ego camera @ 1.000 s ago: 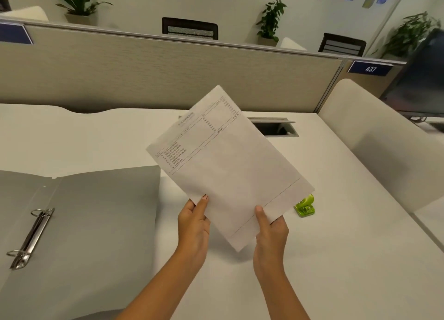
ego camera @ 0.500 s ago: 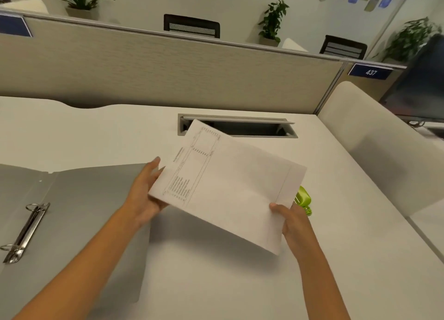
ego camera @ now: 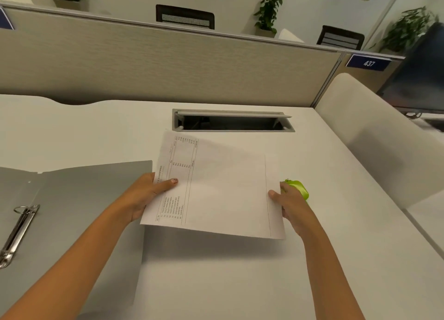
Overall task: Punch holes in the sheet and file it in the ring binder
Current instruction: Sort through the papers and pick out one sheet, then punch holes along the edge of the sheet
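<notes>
A white printed sheet (ego camera: 223, 190) hovers low over the white desk (ego camera: 216, 271), turned sideways with its text at the left. My left hand (ego camera: 146, 194) grips its left edge, thumb on top. My right hand (ego camera: 292, 206) holds its right edge. Just behind my right hand sits a small lime-green hole punch (ego camera: 299, 190), partly hidden by the fingers and the paper. The grey ring binder (ego camera: 79, 214) lies open at the left, its metal rings (ego camera: 18, 228) near the left border.
An open cable slot (ego camera: 233, 122) is sunk into the desk behind the sheet. A beige partition (ego camera: 168, 62) runs along the back. A white side panel (ego camera: 374, 137) rises at the right, with a dark monitor (ego camera: 422, 74) beyond it.
The sheet came down from upright to nearly flat and turned sideways. My left hand shifted to its left edge, my right hand to its right edge near the punch.
</notes>
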Motion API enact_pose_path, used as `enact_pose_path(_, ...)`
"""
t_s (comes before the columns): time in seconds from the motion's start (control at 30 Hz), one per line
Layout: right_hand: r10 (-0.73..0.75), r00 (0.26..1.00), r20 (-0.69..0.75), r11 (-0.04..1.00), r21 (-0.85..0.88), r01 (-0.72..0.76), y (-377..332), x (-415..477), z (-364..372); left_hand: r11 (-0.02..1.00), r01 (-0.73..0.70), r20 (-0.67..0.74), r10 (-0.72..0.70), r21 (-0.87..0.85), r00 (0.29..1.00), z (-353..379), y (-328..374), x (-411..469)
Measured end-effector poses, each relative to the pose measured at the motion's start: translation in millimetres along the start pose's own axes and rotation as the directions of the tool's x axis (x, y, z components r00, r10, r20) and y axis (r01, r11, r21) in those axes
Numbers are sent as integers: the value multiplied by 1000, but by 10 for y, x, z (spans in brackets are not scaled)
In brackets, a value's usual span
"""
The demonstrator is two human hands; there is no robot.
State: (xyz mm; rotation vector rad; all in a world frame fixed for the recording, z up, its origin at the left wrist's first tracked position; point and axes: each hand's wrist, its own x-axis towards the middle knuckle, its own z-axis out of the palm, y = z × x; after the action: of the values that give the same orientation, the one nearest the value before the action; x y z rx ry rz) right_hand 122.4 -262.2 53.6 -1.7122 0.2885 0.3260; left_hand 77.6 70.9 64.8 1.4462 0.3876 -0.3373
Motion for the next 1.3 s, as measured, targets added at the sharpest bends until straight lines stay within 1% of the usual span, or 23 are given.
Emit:
enact_pose_path(0.03,-27,997,-78,998,-51,23,-7,12,1,1000,-5,-22,5,-11,1000,3,-14,3)
enact_pose_path(0.1,-155,958,-243,974,-202,107,2,49,-15,999,-19,-65,16,-47,998,6,-44,10)
enact_pose_path(0.17,-288,882,-372,928,-335,162,23,89,-41,993,-30,-103,18,-115,995,12,-90,17)
enact_pose_path(0.23,-371,805,-463,880,-453,145,46,158,-84,982,-22,-133,-3,-187,991,45,-160,14)
enact_pose_path(0.3,-401,777,-485,830,-552,83,82,254,-145,968,-26,-166,-16,-249,986,121,-251,-4)
enact_pose_path(0.4,-380,795,-472,774,-633,-6,175,374,-215,952,-77,-236,5,-296,972,297,-365,-48)
enact_pose_path(0.53,-365,797,-481,794,-607,-3,272,397,-230,933,-170,-319,63,-318,946,508,-418,-98)
enact_pose_path(0.7,-331,778,-534,846,-533,-7,328,376,-253,918,-220,-413,70,-329,908,624,-434,-103)
enact_pose_path(0.83,-311,769,-559,868,-496,-9,374,369,-248,897,-230,-466,31,-378,884,685,-468,-83)
enact_pose_path(0.9,-361,725,-586,838,-545,-23,396,348,-207,875,-228,-468,2,-427,883,763,-475,-78)
enact_pose_path(0.97,-500,641,-582,788,-612,58,387,271,-125,845,-233,-467,-22,-481,884,856,-474,-64)
enact_pose_path(1.0,-544,615,-571,780,-614,120,359,210,-67,832,-234,-466,-33,-503,884,906,-468,-51)
enact_pose_path(1.03,-541,622,-566,802,-570,180,321,139,1,820,-233,-461,-42,-522,887,954,-463,-38)
enact_pose_path(1.07,-496,663,-561,847,-481,226,281,61,80,809,-232,-455,-48,-540,889,1004,-458,-23)
enact_pose_path(1.1,-411,732,-543,902,-358,241,257,-1,176,804,-233,-452,-50,-547,891,1050,-454,-8)
enact_pose_path(1.13,-302,810,-502,952,-208,225,235,-52,279,803,-235,-453,-49,-547,890,1094,-450,7)
enact_pose_path(1.17,-184,885,-429,982,-37,186,215,-86,374,804,-238,-456,-46,-545,889,1137,-444,18)
enact_pose_path(1.2,-80,942,-325,982,139,131,209,-113,461,803,-242,-458,-43,-544,888,1178,-437,26)
enact_pose_path(1.23,-20,975,-222,957,278,82,211,-131,535,805,-243,-458,-40,-542,888,1212,-433,30)
enact_pose_path(1.27,2,990,-142,927,371,52,212,-154,595,806,-241,-456,-40,-541,889,1246,-430,27)
enact_pose_path(1.3,1,995,-99,911,411,40,205,-168,645,806,-241,-452,-37,-540,891,1279,-431,23)
